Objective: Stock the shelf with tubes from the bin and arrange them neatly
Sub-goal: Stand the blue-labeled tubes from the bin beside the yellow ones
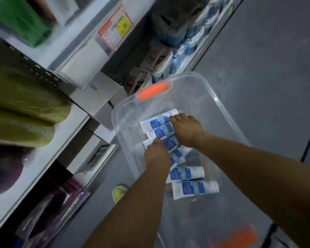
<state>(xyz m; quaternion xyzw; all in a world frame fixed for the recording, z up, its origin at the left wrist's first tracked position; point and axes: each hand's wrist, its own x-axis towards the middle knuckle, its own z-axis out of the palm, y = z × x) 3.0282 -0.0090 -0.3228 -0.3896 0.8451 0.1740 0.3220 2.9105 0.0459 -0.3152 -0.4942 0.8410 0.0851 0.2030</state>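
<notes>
A clear plastic bin with an orange latch (222, 111) is seen standing on the dark floor just beside the grey metal shelving (43, 163). The white-and-blue squeeze tubes (157, 122) are all inside it. A row of them is laid side by side near the bin's left wall, towards its far end where the orange latch (153, 91) sits. Two more tubes (195, 187) are left lying apart from that row, nearer the bin's middle.

Both arms are reached down into the bin. The left hand (157, 153) is set on the near end of the row, by the left wall, and the right hand (186, 130) is laid over the far end. The fingers of both are bent down over the tubes. Whether any tube is actually clamped cannot be told, since the fingertips are hidden under the hands.

The stocking is judged to be in progress rather than near its end. Several tubes remain in the bin, and none of this kind can be made out on the shelving, where white cardboard boxes (97, 93) and blurred blue packs (186, 47) are stored. The gathering of a handful appears to be the step in hand. Lifting, placing and neat arranging are all left to be done.
</notes>
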